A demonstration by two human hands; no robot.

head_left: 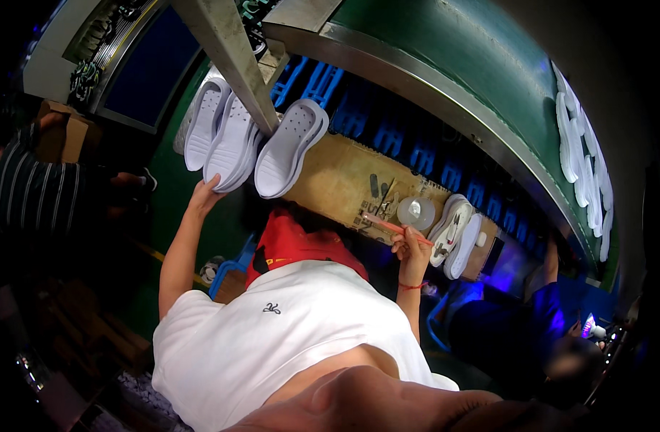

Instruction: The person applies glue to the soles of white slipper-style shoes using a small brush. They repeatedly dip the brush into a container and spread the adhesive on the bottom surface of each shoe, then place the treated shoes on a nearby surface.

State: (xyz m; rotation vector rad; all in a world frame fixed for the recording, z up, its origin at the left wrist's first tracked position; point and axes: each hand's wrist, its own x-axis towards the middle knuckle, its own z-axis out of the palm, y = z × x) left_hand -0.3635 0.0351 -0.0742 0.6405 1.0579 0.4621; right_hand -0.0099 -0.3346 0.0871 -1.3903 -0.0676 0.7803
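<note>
White perforated shoe soles [232,147] at the left grip [207,193], with a slim tool in the right

Pale, moulded soles stand in overlapping layers at the far left end of the tan board-topped desk [328,169]; a grey metal post [232,61] crosses in front of them, hiding part of the stack. The left grip touches the near end of the middle layers, thumb at the edge; its other fingers are largely hidden, so whether it is closed on them cannot be told. Another layered set lies just right of the post.

The right grip [410,248] is pinching a slim orange stick-like tool [396,227], whose tip points left over the desk and is too small to make out. Near it stands a translucent round bowl [407,214], its contents unclear. Just right of this lie a white shoe-shaped piece with dark patches [452,229] and, beside it, a plain white sole [462,248].

Beyond the desk, blue plastic racks [387,137] recede into shadow beneath a green belt with a metal edge [445,54]. White flat pieces [582,151] on the belt crowd together toward the dark rim. A co-worker in dark blue [513,324], at right, is mostly lost in shade.
</note>
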